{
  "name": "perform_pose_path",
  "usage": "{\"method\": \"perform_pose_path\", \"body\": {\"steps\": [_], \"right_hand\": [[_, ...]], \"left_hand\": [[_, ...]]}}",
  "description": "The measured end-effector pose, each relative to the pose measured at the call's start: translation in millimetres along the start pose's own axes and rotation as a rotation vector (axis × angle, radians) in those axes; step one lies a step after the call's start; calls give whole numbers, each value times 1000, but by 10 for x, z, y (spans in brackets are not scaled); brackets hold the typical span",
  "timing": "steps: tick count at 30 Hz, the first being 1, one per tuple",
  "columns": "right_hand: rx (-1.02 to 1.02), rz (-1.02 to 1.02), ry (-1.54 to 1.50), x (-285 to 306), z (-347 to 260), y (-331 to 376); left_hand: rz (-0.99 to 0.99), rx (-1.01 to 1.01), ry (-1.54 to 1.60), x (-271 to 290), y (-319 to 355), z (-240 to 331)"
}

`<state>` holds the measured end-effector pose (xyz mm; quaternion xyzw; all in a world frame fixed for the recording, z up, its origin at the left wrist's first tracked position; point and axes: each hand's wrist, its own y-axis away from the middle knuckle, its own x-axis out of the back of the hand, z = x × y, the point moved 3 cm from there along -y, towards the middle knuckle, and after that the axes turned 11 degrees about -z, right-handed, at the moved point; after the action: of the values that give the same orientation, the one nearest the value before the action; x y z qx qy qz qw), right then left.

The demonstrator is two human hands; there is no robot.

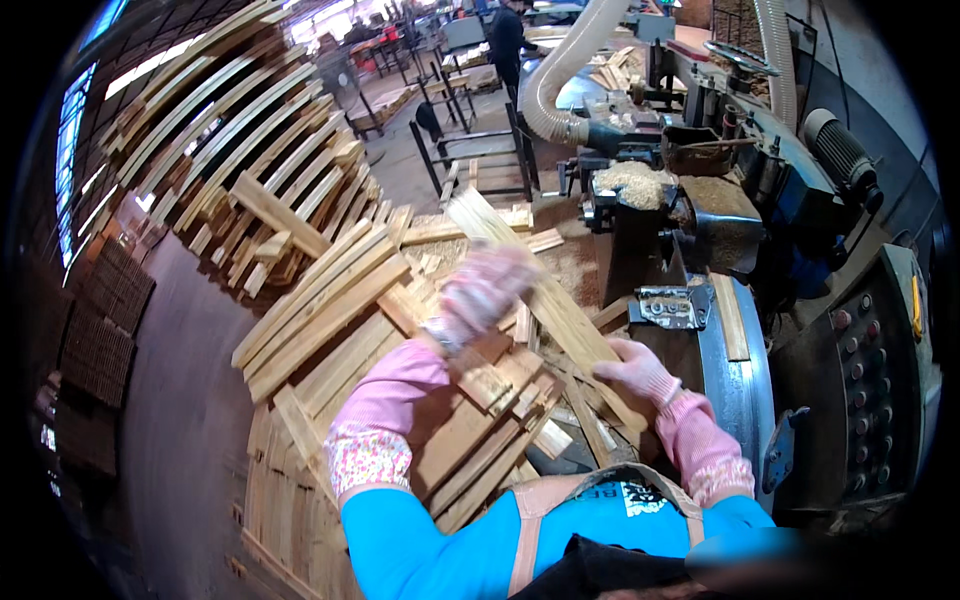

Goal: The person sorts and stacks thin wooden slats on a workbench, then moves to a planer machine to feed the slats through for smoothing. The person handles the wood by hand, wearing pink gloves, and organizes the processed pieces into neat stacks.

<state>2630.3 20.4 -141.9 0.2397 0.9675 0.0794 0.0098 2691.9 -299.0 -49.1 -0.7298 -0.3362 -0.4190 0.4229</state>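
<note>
A long pale wooden plank (pixel 565 318) slants in front of me, its far end up and to the left. My right hand (pixel 640 371), in a light glove, is closed around the plank's right edge close to its near end. Over the plank's left edge, farther up, is my left hand (pixel 488 285) in a striped glove. Motion smears its fingers, so whether they grip the wood is unclear. Below the hands lies a heap of loose wooden boards (pixel 480 440), with longer boards (pixel 320 305) piled side by side at its left.
To the right, a woodworking machine has a curved metal table (pixel 738 400) with a short wood strip (pixel 729 318) on it. A control panel (pixel 858 390) stands beyond. Tall stacked boards (pixel 240 140) rise at the far left. A ribbed hose (pixel 565 75) hangs near a distant person (pixel 508 45).
</note>
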Motion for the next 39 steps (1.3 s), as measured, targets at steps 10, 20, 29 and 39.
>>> {"method": "perform_pose_path", "body": {"steps": [10, 20, 29, 39], "right_hand": [[-552, 1093, 912, 711, 1746, 3090], [-874, 1186, 1087, 1477, 2013, 2349], [-296, 759, 894, 2168, 719, 27], [-105, -201, 837, -314, -1368, -709]], "left_hand": [[-495, 1584, 16, 301, 2514, -2707], [-723, 1220, 147, 214, 2964, -3070], [-522, 1208, 166, 638, 2085, -1464], [-102, -81, -256, 775, 5, 264]]}}
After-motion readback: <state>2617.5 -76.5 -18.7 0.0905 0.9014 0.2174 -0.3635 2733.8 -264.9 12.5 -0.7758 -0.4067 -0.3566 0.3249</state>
